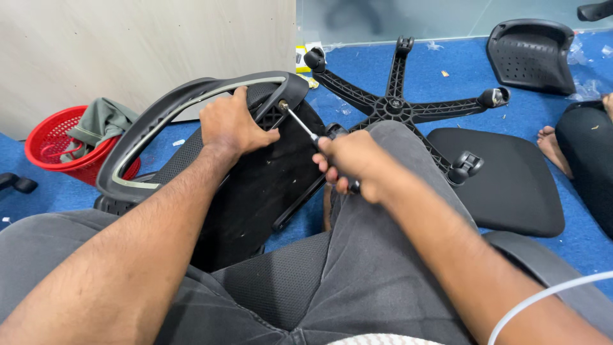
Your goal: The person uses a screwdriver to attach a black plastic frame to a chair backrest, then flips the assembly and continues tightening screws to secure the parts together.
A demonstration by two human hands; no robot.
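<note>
Right hand (354, 166) fisted round a screwdriver (305, 128), its tip seemingly at the chair back (255, 179) rim; left hand (230, 126) clamps that rim; wheeled base (399, 105) lies beyond the chair back

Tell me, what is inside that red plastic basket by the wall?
A crumpled grey-green cloth lies inside the red plastic basket, spilling over its rim. Whatever lies beneath the cloth is covered, and the curved black chair frame hides the basket's right side.

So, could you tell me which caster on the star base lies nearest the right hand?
The caster at the seat cushion's edge, just beyond the right hand; the others lie farther back.
</note>
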